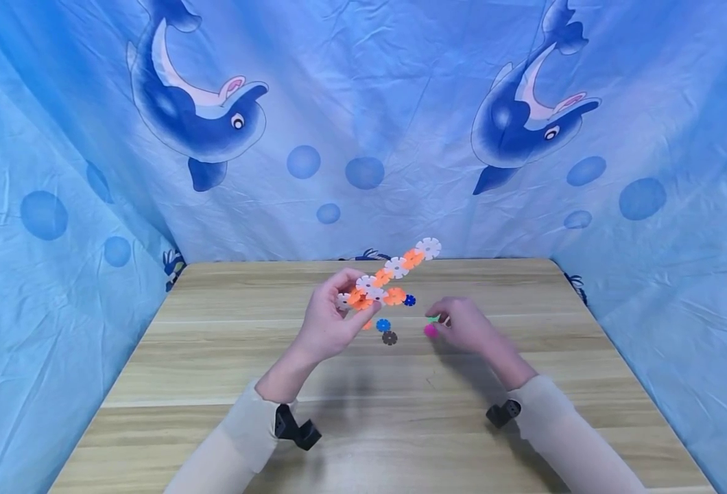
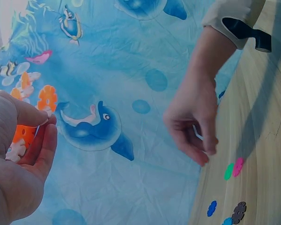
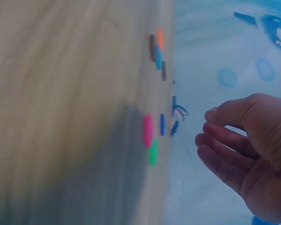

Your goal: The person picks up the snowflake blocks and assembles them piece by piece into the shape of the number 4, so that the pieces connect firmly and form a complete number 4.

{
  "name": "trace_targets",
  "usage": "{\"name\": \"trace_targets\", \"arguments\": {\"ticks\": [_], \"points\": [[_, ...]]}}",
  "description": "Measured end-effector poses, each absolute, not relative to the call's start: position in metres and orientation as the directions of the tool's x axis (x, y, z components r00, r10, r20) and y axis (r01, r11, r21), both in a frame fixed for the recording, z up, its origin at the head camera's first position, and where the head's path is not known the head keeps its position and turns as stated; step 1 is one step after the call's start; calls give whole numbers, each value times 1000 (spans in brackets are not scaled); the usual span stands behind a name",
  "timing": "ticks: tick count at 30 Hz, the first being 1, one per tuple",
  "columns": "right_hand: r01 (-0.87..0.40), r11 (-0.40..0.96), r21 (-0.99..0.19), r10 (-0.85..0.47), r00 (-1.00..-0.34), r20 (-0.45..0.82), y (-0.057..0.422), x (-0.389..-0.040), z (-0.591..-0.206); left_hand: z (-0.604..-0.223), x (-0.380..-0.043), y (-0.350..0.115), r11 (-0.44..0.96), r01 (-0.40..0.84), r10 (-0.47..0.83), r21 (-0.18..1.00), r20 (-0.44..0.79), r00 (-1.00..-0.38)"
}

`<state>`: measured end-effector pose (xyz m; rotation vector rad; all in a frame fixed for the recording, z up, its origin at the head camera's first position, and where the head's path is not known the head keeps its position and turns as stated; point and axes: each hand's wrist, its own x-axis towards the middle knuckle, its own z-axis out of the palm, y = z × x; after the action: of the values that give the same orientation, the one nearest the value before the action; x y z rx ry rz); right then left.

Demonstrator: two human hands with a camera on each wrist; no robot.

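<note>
My left hand (image 1: 332,319) pinches a linked build of orange and white notched plastic discs (image 1: 396,266) between thumb and fingers, up off the table. A long arm of alternating discs points to the far right, and the fingers hide part of the build. My right hand (image 1: 468,328), fingers loosely bent and holding nothing, hovers over the tabletop. Below it lie a pink disc (image 3: 148,131) and a green disc (image 3: 152,153), side by side. A dark blue disc (image 3: 162,124) lies just beyond them.
On the wooden table (image 1: 363,439), a blue disc (image 1: 383,325), a dark brown disc (image 1: 389,337) and an orange disc (image 1: 367,325) lie below the left hand. A blue dolphin-print cloth (image 1: 363,103) hangs behind the table and along both sides.
</note>
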<state>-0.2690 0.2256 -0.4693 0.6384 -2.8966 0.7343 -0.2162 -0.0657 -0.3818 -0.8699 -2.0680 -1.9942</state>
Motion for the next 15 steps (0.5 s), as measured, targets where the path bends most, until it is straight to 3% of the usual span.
{"name": "trace_targets", "arguments": {"ticks": [15], "points": [[-360,834,-419,-390,-921,14,228,-268,-497,-383,-219,-63,-33,512,329,858,493,-805]]}}
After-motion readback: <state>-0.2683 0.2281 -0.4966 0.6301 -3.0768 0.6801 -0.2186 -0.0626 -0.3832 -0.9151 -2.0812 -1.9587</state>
